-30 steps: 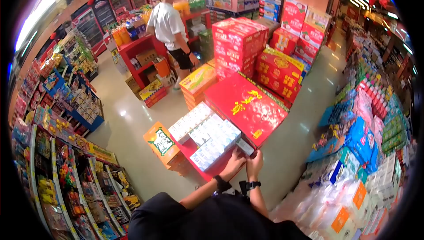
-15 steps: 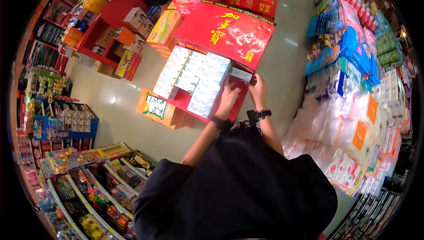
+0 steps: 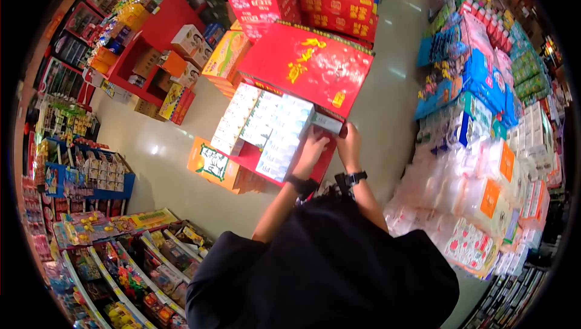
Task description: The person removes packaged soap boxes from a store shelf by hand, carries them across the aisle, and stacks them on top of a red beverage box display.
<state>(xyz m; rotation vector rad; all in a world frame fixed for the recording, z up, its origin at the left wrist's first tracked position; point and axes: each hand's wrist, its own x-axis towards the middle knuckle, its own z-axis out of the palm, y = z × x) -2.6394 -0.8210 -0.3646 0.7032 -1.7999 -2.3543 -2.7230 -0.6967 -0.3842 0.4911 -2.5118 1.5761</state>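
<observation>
A small pale carton (image 3: 327, 122) lies against the near side of the red display box, right of the stacked cartons. My left hand (image 3: 310, 154) has its fingertips at this carton's left end, thumb apart from the fingers. At the carton's right end are the curled fingers of my right hand (image 3: 349, 145); both hands hold it between them. Their undersides are hidden from the camera. Beside my left hand stand blue-and-white cartons (image 3: 282, 141) in tight rows, with white cartons (image 3: 233, 118) farther left, all on a red base (image 3: 249, 155).
Behind the cartons rises the large red display box (image 3: 302, 62) with yellow characters. Red gift cartons (image 3: 339, 5) are stacked beyond it. An orange box (image 3: 213, 162) sits at the left corner. Wrapped paper packs (image 3: 472, 184) line the right side; snack shelves (image 3: 133, 262) fill the lower left.
The view has shifted slightly, so the display appears lower. Both hands stay at the small carton, with only slight finger movement.
</observation>
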